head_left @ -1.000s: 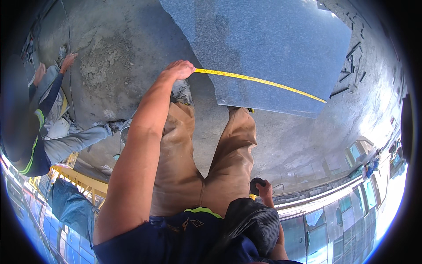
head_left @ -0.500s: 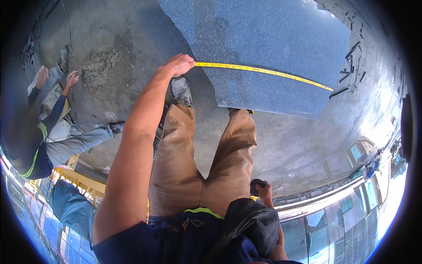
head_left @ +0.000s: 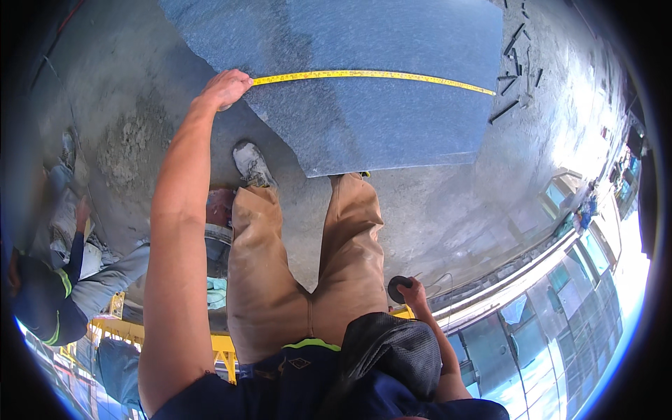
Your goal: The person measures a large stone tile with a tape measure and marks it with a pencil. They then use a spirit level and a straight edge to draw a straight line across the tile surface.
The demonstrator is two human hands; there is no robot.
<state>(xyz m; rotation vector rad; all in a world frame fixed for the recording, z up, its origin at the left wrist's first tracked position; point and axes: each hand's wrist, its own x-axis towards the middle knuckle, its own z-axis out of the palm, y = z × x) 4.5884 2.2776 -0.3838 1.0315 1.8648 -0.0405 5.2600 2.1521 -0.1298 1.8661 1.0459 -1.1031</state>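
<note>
- Floor (head_left: 420, 224), grey and dusty, carries everything, and fills most of the view.
- Sheet (head_left: 392, 126), blue-grey and flat, lies on that floor ahead of the feet; its left edge slants and is uneven, its near edge is fairly straight, and its far edge runs out of view.
- Co-worker (head_left: 42, 297) in a dark top is low at the left, well apart from the sheet.
- Yellow tape (head_left: 343, 73) crosses the sheet in a shallow bow, from the slanting left edge to beside the right edge, well beyond the near corners. The step in hand looks like measuring across the sheet; the next move seems to call for a steady tape, its far end lined up with the right edge.
- Left hand (head_left: 227, 89) is at the left edge, its grip closed on the tape's near end; whether it also hides a case, one cannot tell.
- Right hand (head_left: 415, 292) is off the sheet, by the hip, its grip closed around a dark rounded object (head_left: 399, 288) of unclear kind.
- Dark strips (head_left: 504, 113) lie scattered beyond the right edge.
</note>
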